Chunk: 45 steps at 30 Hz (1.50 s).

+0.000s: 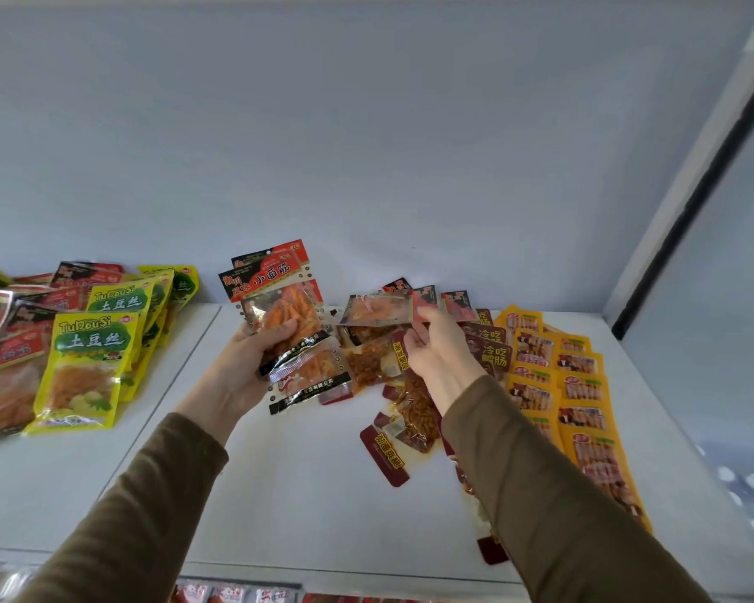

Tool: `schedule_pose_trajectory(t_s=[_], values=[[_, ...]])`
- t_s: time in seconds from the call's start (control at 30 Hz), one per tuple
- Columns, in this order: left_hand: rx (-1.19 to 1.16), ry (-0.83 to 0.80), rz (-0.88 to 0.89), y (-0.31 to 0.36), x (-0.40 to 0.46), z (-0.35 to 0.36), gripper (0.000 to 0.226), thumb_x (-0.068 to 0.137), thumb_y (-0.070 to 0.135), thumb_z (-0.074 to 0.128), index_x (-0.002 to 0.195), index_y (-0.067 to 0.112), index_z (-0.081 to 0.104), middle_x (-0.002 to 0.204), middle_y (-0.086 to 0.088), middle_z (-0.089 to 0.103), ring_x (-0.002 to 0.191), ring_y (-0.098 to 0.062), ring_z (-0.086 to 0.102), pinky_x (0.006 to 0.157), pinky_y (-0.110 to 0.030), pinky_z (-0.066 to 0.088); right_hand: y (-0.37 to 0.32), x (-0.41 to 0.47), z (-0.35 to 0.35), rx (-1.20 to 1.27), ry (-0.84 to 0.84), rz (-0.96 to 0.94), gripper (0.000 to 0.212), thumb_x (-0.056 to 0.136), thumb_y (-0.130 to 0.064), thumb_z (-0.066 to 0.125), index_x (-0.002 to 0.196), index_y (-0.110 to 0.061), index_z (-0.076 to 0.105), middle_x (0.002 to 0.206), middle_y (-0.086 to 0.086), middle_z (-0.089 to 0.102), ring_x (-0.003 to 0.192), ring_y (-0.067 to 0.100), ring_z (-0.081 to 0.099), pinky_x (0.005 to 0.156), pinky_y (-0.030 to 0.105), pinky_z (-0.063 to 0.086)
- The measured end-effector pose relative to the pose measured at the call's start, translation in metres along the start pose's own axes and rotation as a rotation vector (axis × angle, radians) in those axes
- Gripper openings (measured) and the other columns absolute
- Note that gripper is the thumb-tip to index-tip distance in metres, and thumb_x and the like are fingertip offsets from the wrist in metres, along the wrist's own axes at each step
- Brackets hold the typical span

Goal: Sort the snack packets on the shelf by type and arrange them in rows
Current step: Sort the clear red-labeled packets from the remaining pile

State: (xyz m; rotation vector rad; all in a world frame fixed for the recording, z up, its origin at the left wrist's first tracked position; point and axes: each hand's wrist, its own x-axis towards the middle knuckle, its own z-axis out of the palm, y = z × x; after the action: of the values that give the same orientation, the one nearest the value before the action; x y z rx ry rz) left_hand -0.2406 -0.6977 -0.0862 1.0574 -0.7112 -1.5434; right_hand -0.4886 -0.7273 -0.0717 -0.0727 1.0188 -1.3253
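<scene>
My left hand (247, 367) grips a small stack of red-and-black gluten snack packets (279, 298), held upright above the white shelf (305, 493). My right hand (432, 346) pinches the corner of another red-and-black packet (377, 310), lifted flat over a loose pile of dark red packets (390, 437) at the shelf's middle. Orange-yellow packets (580, 393) lie in rows at the right. Yellow-green potato-shred packets (90, 363) stand in a leaning row at the left.
More red-and-black packets (14, 341) are heaped at the far left behind the yellow-green ones. Brown packets with yellow lettering (492, 350) lie beside the orange rows. A shelf upright (688, 211) rises at the right. A lower shelf with red packets (236, 596) shows below the front edge.
</scene>
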Motion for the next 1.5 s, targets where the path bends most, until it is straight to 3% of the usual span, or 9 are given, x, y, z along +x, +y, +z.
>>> schedule_pose_trajectory(t_s=[0.3,0.43,0.63,0.8,0.9,0.97,1.17,1.3,1.5], values=[[-0.010,0.015,0.008,-0.001,-0.002,0.005,0.057,0.083,0.010,0.077,0.136,0.011,0.056,0.124,-0.016,0.073,0.106,-0.034,0.074,0.075,-0.044,0.063,0.018,0.020,0.034,-0.227,0.002,-0.106,0.073,0.083,0.005,0.076,0.145,-0.009,0.039,0.104,0.015,0.062,0.093,0.020,0.062,0.109,0.047,0.048],[0.009,0.034,0.015,0.000,-0.005,0.003,0.061,0.083,0.013,0.077,0.139,0.012,0.053,0.127,-0.016,0.071,0.111,-0.035,0.072,0.081,-0.047,0.063,0.020,0.031,0.033,-0.078,0.020,-0.109,0.048,0.103,0.000,0.051,0.148,-0.012,0.040,0.143,0.019,0.054,0.117,0.028,0.063,0.107,0.041,0.051],[0.004,0.103,0.028,0.004,-0.008,-0.012,0.057,0.089,0.010,0.073,0.142,0.013,0.051,0.128,-0.016,0.071,0.114,-0.035,0.071,0.091,-0.051,0.058,0.000,0.026,0.009,-0.246,-0.015,-0.354,0.036,0.094,-0.007,0.069,0.127,-0.018,0.063,0.118,-0.001,0.070,0.107,0.020,0.068,0.093,0.040,0.058],[-0.023,0.153,-0.029,0.002,-0.004,-0.004,0.045,0.097,0.011,0.066,0.140,0.010,0.055,0.126,-0.016,0.072,0.116,-0.034,0.070,0.102,-0.054,0.054,-0.035,0.004,0.004,-0.276,-0.480,-0.299,0.028,0.096,-0.010,0.067,0.123,-0.004,0.061,0.114,0.009,0.074,0.095,0.026,0.065,0.074,0.037,0.049],[-0.013,0.150,-0.078,-0.002,-0.002,0.014,0.031,0.100,0.014,0.057,0.128,0.003,0.061,0.109,-0.017,0.076,0.098,-0.032,0.076,0.085,-0.047,0.062,-0.028,-0.009,0.016,-0.595,-0.662,-0.242,0.032,0.094,-0.011,0.069,0.124,-0.006,0.062,0.121,0.010,0.073,0.100,0.026,0.070,0.081,0.040,0.056],[0.026,0.127,-0.104,-0.003,-0.003,0.025,0.028,0.101,0.022,0.051,0.121,0.007,0.062,0.100,-0.012,0.075,0.084,-0.028,0.075,0.081,-0.044,0.062,-0.016,-0.013,0.024,-0.879,-0.631,-0.296,0.030,0.093,-0.013,0.070,0.122,-0.014,0.063,0.121,0.005,0.072,0.108,0.021,0.068,0.091,0.036,0.054],[0.243,-0.185,-0.121,-0.004,-0.013,0.031,0.078,0.085,0.081,0.054,0.138,0.025,0.061,0.129,-0.013,0.071,0.118,-0.038,0.069,0.095,-0.053,0.057,0.010,-0.014,0.034,-1.206,-0.567,-0.519,0.028,0.095,-0.022,0.070,0.123,-0.024,0.064,0.114,-0.009,0.071,0.103,0.006,0.064,0.083,0.022,0.046],[0.293,-0.119,-0.078,-0.006,-0.018,0.027,0.061,0.080,0.039,0.084,0.133,0.024,0.057,0.119,-0.010,0.076,0.103,-0.029,0.076,0.071,-0.033,0.063,0.036,-0.013,0.040,-1.223,-0.519,-0.633,0.033,0.093,-0.027,0.073,0.123,-0.020,0.063,0.104,-0.014,0.067,0.095,0.002,0.062,0.079,0.021,0.049],[0.036,0.021,-0.028,-0.004,-0.023,0.005,0.052,0.080,0.011,0.077,0.130,0.011,0.062,0.117,-0.019,0.075,0.098,-0.034,0.077,0.068,-0.040,0.063,0.039,-0.001,0.037,-0.856,-0.467,-0.454,0.042,0.096,-0.033,0.067,0.135,-0.025,0.053,0.115,-0.014,0.062,0.102,0.000,0.060,0.073,0.017,0.041]])
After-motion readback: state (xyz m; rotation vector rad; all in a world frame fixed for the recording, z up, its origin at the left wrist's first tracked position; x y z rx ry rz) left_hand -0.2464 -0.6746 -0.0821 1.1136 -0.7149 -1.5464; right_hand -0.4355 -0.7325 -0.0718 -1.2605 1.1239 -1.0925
